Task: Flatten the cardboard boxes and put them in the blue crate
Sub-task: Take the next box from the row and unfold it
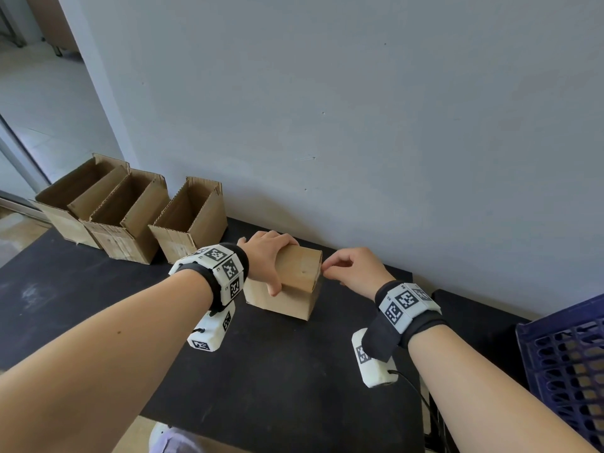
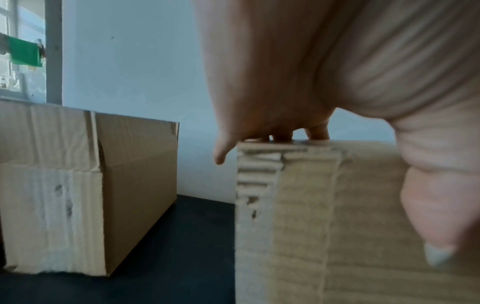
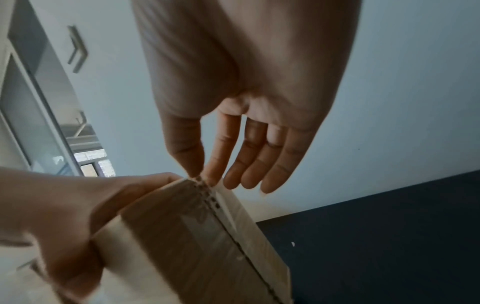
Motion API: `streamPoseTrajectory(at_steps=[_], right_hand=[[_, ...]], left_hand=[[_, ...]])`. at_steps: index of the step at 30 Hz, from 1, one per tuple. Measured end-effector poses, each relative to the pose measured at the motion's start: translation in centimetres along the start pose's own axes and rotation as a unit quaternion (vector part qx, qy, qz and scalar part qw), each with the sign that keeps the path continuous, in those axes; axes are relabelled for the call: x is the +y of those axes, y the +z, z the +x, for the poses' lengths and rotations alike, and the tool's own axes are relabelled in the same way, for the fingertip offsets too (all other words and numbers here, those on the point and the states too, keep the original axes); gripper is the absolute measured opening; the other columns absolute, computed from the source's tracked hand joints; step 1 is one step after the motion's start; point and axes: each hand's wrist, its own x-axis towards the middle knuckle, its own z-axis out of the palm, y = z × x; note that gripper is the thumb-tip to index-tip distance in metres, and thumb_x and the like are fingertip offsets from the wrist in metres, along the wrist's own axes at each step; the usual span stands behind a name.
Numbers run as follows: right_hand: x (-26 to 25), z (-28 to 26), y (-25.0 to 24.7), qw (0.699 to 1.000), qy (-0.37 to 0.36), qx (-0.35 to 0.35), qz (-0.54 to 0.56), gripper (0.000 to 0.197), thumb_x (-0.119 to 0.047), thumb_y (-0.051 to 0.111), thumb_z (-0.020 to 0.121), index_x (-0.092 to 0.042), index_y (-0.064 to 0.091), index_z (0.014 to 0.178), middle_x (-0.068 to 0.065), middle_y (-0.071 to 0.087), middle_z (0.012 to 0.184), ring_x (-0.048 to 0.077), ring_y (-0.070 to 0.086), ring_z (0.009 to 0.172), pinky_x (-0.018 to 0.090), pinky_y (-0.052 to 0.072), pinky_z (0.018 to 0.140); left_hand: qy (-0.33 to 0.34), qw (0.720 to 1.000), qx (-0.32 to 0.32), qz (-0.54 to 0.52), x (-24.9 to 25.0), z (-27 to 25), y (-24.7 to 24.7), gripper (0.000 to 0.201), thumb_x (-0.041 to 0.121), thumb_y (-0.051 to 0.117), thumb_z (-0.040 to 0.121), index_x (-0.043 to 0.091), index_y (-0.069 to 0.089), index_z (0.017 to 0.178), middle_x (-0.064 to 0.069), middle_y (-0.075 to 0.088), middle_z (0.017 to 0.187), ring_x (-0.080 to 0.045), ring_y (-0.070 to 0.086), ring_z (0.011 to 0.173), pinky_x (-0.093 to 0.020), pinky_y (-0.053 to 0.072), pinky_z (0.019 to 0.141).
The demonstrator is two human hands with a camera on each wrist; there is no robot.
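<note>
A small closed cardboard box (image 1: 299, 269) stands on the black table (image 1: 261, 371) near the wall. My left hand (image 1: 273, 261) grips its top from the left, fingers curled over the far edge and thumb down the near side. In the left wrist view the left hand (image 2: 285, 82) lies on the box (image 2: 337, 205), thumb against its side. My right hand (image 1: 325, 269) pinches the box's top right corner. In the right wrist view, thumb and forefinger of that right hand (image 3: 203, 176) meet on the far corner of the box (image 3: 194, 236), where clear tape runs along the seam. The blue crate (image 1: 562, 361) stands at the far right.
Three open-topped cardboard boxes stand in a row at the back left: the nearest box (image 1: 192, 220), a middle one (image 1: 127, 217) and a far one (image 1: 78, 197). A grey wall runs right behind the table. A cable hangs below my right wrist.
</note>
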Motion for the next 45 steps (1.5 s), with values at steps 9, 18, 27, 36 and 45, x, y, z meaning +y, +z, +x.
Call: streamPoseTrajectory(at_steps=[9,18,27,36,45], right_hand=[[-1.7,0.5,-0.3,0.998,-0.03,-0.01,0.046,0.026,-0.015,0.078,0.076,-0.018,0.058,0.06,-0.007,0.054,0.06,0.007,0.048,0.06,0.021,0.042,0.063],[-2.0,-0.2,-0.2,0.992,-0.071,0.099,-0.045,0.016,-0.02,0.08,0.072,-0.014,0.068,0.064,0.001,0.068,0.073,0.013,0.058,0.07,0.021,0.045,0.067],[-2.5,-0.2,0.0,0.987,-0.05,0.144,-0.053,0.022,-0.019,0.081,0.069,-0.024,0.067,0.086,-0.005,0.064,0.076,0.01,0.058,0.073,0.027,0.05,0.078],[-3.4,-0.3,-0.4,0.985,-0.01,0.151,-0.08,0.016,-0.024,0.081,0.069,-0.023,0.064,0.067,-0.011,0.058,0.064,0.012,0.058,0.071,0.023,0.042,0.067],[-4.3,-0.9,-1.2,0.986,-0.012,0.085,-0.141,0.026,-0.031,0.076,0.076,-0.025,0.057,0.06,-0.011,0.055,0.063,0.012,0.055,0.072,0.024,0.043,0.066]], left_hand=[[0.01,0.998,-0.004,0.063,0.8,-0.2,-1.4,0.09,0.022,0.078,0.06,0.037,0.03,0.135,0.007,0.04,0.113,-0.021,0.036,0.114,-0.04,0.044,0.09],[0.0,0.996,0.021,0.086,1.4,0.0,-1.4,0.089,0.026,0.077,0.059,0.036,0.032,0.134,0.005,0.043,0.118,-0.022,0.038,0.114,-0.039,0.041,0.089],[-0.007,0.991,0.044,0.128,2.0,-0.3,-1.9,0.088,0.028,0.077,0.059,0.032,0.033,0.135,0.001,0.044,0.124,-0.024,0.038,0.117,-0.041,0.039,0.093],[-0.004,0.99,0.06,0.129,2.7,-0.8,-2.5,0.083,0.03,0.077,0.058,0.028,0.036,0.131,0.0,0.045,0.123,-0.024,0.039,0.116,-0.039,0.039,0.092],[0.003,0.987,0.066,0.144,3.0,-1.4,-3.1,0.085,0.028,0.077,0.059,0.029,0.036,0.132,0.0,0.044,0.123,-0.024,0.037,0.118,-0.041,0.039,0.095]])
